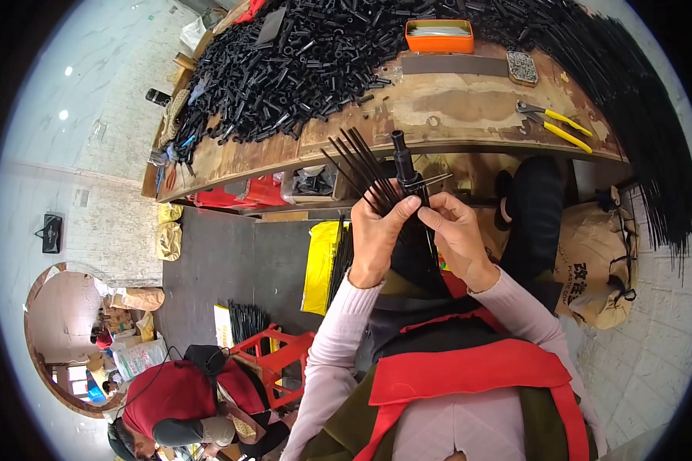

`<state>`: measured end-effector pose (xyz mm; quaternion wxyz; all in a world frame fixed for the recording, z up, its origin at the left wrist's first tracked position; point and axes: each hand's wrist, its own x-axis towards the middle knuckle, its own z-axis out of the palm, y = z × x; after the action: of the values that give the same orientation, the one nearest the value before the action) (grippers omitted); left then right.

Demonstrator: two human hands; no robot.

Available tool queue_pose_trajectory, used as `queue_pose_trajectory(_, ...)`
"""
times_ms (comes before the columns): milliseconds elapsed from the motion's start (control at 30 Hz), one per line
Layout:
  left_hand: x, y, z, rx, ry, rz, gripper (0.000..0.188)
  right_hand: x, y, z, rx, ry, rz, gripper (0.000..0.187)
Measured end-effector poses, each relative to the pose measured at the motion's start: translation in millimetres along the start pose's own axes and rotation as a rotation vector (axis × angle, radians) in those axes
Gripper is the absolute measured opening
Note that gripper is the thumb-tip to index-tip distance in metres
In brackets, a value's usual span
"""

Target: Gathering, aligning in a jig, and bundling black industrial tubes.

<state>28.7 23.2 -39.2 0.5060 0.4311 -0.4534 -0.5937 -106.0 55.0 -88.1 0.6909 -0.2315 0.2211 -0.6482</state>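
My left hand is closed around a bundle of thin black rods, whose ends fan out up and to the left. Beside the rods stands a stepped black tubular piece, upright between my two hands. A thin pale strip crosses just below its wider part and sticks out to the right. The fingers of my right hand are bent and pinched together below this strip, with the thumb close to my left thumb. What lies between the right fingertips is too small to make out.
Ahead is a wooden workbench with a heap of black tubes, an orange box, a tray of small metal pieces and yellow-handled pliers. Long black rods hang over its right end. A co-worker bends near a red stool.
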Motion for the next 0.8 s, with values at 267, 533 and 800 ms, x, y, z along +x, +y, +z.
queue_pose_trajectory(267, 8.8, 5.9, 7.9, 0.01, -0.073, 0.04, 0.028, 19.4, -5.6, -22.4, 0.161, -0.009, 0.132, 0.015)
queue_pose_trajectory(533, 11.9, 12.2, 18.4, 0.069, -0.169, 0.026, 0.03, 25.2, -5.4, -27.9, 0.244, -0.045, 0.165, 0.017)
queue_pose_trajectory(800, 6.9, 14.9, 29.8, 0.236, -0.01, 0.015, 0.026, 11.6, -2.8, -1.0, 0.023, 0.049, -0.126, 0.01)
